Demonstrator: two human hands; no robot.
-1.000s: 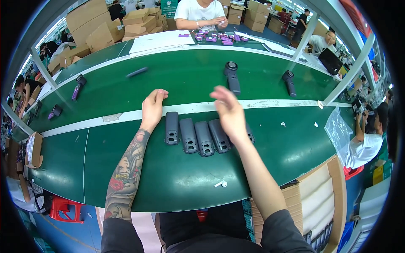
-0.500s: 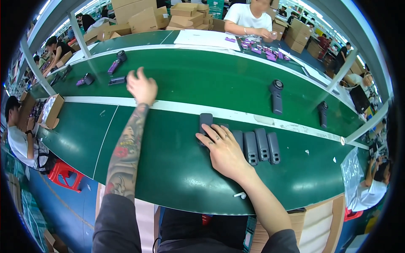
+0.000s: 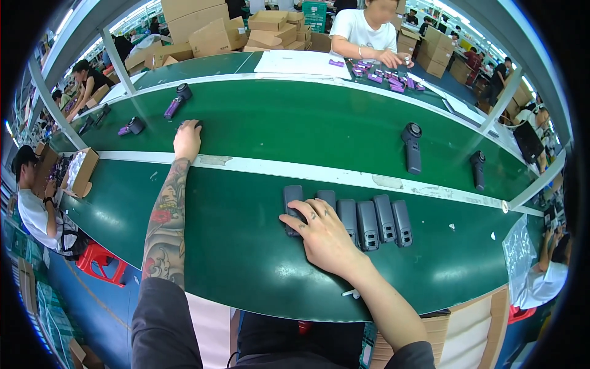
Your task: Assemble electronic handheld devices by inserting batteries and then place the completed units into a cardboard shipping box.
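My right hand [image 3: 329, 237] has its thumb and fingers on the leftmost dark grey handle-shaped casing [image 3: 292, 194] on the near green table. Beside that hand stands a row of several similar casings, such as this dark grey casing [image 3: 367, 224]; the hand partly covers those closest to it. My left arm reaches out to the far green strip, where my left hand [image 3: 188, 141] is closed over a small dark handheld device [image 3: 198, 124]. Most of that device is hidden beneath the fingers.
Dark handheld devices with round heads [image 3: 412, 147] lie on the far strip, some with purple handles [image 3: 173, 107]. A white divider [image 3: 276, 168] crosses the table. A white earbud [image 3: 351, 294] is near my right forearm. Across, a person [image 3: 364, 37] handles purple parts [image 3: 393, 80].
My left hand has come down onto the dark device on the far strip. My right hand has drawn the leftmost casing nearer and slightly left. The whole view has shifted a little.
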